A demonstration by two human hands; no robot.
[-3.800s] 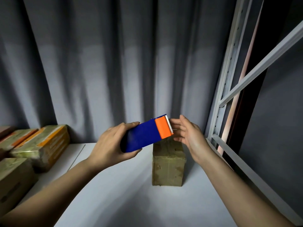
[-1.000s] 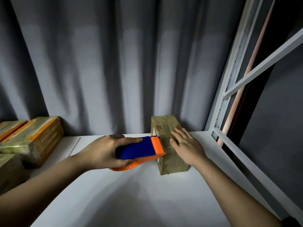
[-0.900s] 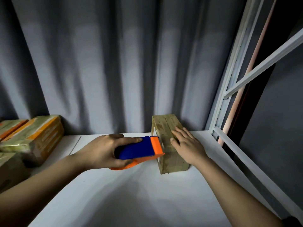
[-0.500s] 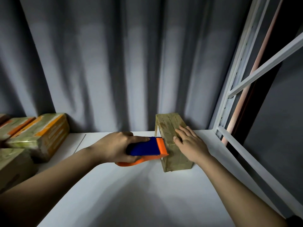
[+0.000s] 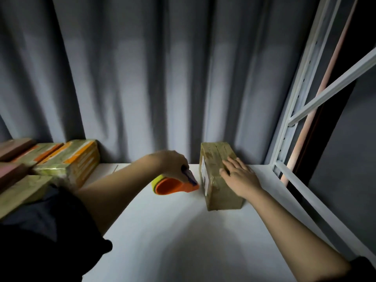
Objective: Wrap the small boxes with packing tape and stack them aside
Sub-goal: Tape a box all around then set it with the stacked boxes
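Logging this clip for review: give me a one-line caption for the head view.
Left hand grips a tape dispenser beside a small box on a white table; right hand rests flat on it.

One head-worn wide-angle view, looking forward and down, close over the counter (image 5: 183, 241).

I get no second view to share the scene with. My feed faces the curtain (image 5: 142, 78) at 12 o'clock, near enough that both forearms enter from the bottom edge; the shelf frame (image 5: 293, 110) runs up at 2 o'clock, stacked boxes (image 5: 67, 161) sit at 9.
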